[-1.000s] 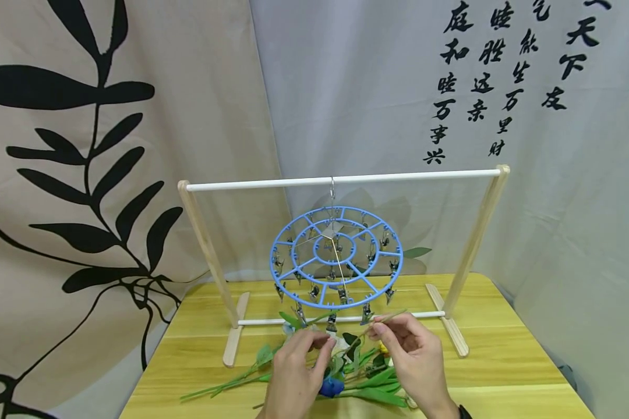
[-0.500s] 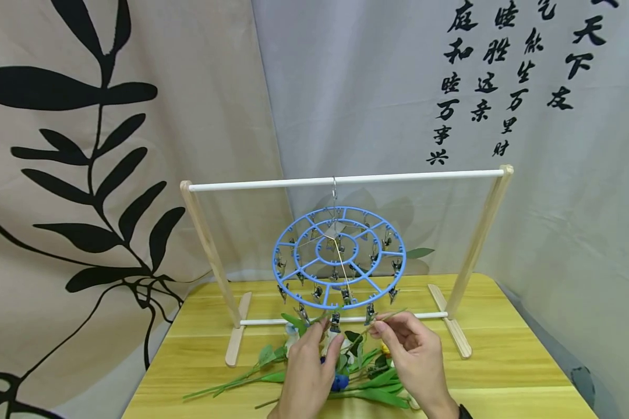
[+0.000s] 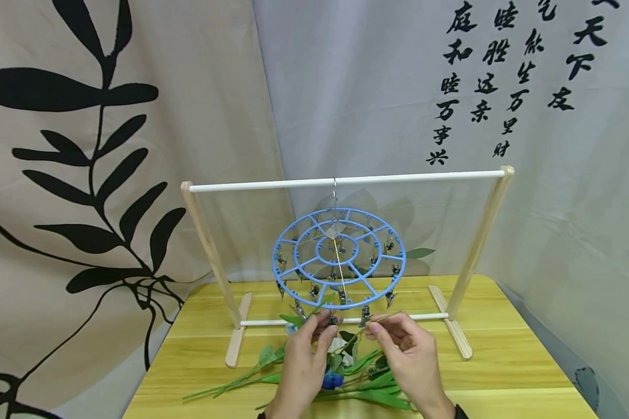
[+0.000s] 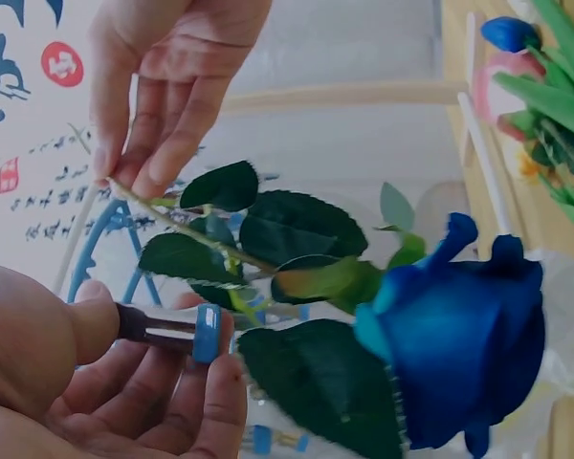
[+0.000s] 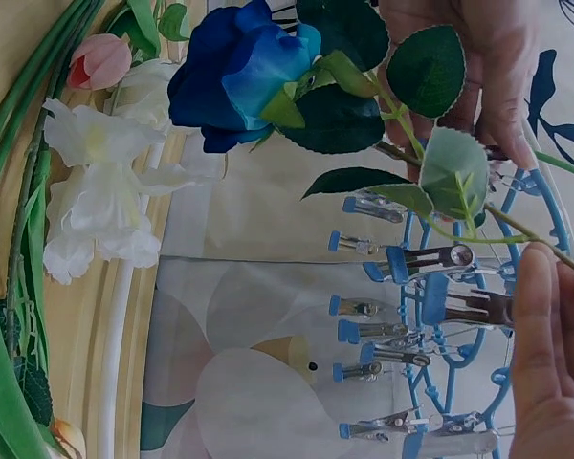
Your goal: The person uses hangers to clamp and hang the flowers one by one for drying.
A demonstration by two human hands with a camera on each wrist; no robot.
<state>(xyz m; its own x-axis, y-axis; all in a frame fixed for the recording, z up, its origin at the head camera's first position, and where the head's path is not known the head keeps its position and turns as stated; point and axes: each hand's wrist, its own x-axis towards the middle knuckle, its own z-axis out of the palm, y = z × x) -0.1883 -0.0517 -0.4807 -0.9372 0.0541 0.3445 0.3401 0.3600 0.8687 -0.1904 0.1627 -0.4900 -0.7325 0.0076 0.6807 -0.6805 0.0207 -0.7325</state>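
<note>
My left hand (image 3: 306,358) grips a metal clip with a blue tip (image 4: 177,328), thumb on one side and fingers on the other. This clip hangs from the near rim of a round blue clip hanger (image 3: 280,233). Just right of it, my right hand (image 3: 409,355) pinches the thin stem (image 4: 163,215) of an artificial blue rose (image 4: 459,344) between thumb and fingertips. The rose points down, its dark green leaves (image 5: 426,72) close to the clip. In the right wrist view the stem passes across in front of my left fingers.
A wooden stand with a white top bar (image 3: 424,176) carries the hanger. Several other clips (image 5: 364,332) dangle around its rings. Beneath, artificial flowers lie on the table (image 3: 503,372), among them a pink tulip (image 5: 100,62) and a white flower (image 5: 100,191). A printed curtain (image 3: 225,87) hangs behind.
My left hand has risen to the clip, and its thumb has closed in against it. My right hand has shifted slightly left, still pinching the rose stem.
</note>
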